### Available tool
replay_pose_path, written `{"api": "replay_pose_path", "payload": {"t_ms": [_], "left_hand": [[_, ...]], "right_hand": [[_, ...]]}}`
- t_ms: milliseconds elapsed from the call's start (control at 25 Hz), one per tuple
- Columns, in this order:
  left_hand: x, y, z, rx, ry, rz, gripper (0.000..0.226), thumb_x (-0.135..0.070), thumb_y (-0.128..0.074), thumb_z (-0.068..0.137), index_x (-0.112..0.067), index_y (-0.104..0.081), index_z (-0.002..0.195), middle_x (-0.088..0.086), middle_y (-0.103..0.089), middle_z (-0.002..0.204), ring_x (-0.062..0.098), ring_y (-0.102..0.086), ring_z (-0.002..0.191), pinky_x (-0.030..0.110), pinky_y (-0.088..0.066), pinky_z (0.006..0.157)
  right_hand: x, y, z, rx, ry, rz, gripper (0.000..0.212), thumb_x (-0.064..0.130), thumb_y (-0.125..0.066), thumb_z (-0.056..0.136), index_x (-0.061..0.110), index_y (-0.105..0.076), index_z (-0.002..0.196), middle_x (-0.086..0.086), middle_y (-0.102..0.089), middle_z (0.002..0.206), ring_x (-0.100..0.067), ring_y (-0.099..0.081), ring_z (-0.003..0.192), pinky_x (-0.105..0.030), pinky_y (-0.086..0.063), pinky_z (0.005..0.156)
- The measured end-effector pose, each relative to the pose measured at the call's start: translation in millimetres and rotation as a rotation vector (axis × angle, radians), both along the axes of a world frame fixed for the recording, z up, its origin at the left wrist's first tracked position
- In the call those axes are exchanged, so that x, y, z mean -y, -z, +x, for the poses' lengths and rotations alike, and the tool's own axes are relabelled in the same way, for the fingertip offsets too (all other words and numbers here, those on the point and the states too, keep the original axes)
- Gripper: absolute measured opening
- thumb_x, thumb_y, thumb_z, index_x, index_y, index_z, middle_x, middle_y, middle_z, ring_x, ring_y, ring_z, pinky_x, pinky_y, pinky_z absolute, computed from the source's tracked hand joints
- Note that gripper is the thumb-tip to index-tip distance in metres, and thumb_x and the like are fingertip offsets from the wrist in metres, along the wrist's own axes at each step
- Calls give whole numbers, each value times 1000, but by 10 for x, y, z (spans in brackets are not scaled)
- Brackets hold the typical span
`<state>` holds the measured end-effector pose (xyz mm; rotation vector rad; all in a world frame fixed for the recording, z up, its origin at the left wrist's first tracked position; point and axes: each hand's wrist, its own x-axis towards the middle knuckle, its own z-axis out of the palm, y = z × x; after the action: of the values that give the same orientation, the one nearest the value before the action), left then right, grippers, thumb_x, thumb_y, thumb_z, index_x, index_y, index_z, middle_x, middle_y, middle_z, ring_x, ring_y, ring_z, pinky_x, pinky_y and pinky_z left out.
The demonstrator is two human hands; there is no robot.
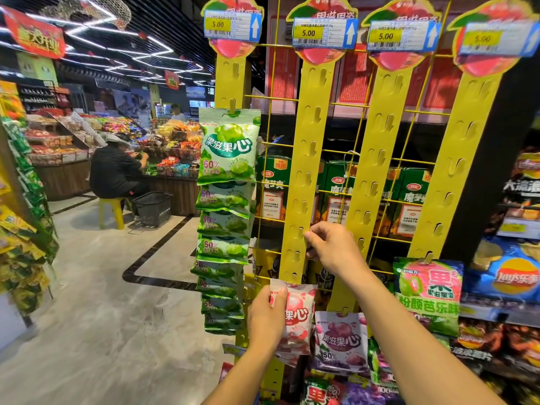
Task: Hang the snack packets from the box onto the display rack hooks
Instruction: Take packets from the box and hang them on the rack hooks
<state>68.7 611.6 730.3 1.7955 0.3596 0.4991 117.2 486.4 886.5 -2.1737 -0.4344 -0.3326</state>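
Observation:
My left hand (267,315) grips a pink-and-white snack packet (296,320) by its upper left corner, just below the lower part of the second yellow hook strip (309,159). My right hand (331,247) pinches that strip's right edge beside a low hook. The first strip (232,80) carries a column of several green packets (228,182). A purple packet (342,342) hangs low on the third strip (380,159). A green-and-pink packet (428,293) hangs on the fourth strip (464,159). The box is not in view.
Behind the yellow wire rack (347,147) stand green cartons (412,194) and chip bags (508,273) on shelves. At left is a rack of green and yellow packets (23,206). A person on a yellow stool (114,173) sits by a black basket (153,207) across the open floor.

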Motion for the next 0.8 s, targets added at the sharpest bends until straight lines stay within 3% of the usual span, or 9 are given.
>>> {"api": "replay_pose_path", "payload": {"t_ms": [320,600,680,800], "left_hand": [[-12,-60,-60,56,91,-95,19,-43,-56,105,-28,-67,102,-1,-78,86,13,-77,75,50,-64,73],[-8,-185,-20,117,97,-159,23,-44,-59,103,-25,-65,91,9,-75,86,35,-74,82,56,-60,74],[-3,-238,35,124,64,-141,29,-46,-59,101,-21,-62,88,10,-72,82,31,-70,74,50,-59,67],[13,-307,93,124,-6,-108,35,-43,-62,101,-13,-61,82,3,-65,70,12,-58,61,29,-45,54]], "right_hand": [[-6,8,2,-4,14,-2,14,29,-60,100,27,-65,86,2,-71,78,-14,-71,69,-44,-62,73],[-18,23,14,-8,21,1,14,30,-61,100,26,-66,88,2,-71,77,-14,-71,69,-44,-62,72],[-21,23,16,2,19,1,15,30,-60,100,26,-66,86,3,-71,75,-14,-71,68,-44,-62,72],[-31,26,10,21,20,-7,16,29,-59,100,28,-65,85,4,-70,76,-14,-71,67,-43,-62,71]]}}
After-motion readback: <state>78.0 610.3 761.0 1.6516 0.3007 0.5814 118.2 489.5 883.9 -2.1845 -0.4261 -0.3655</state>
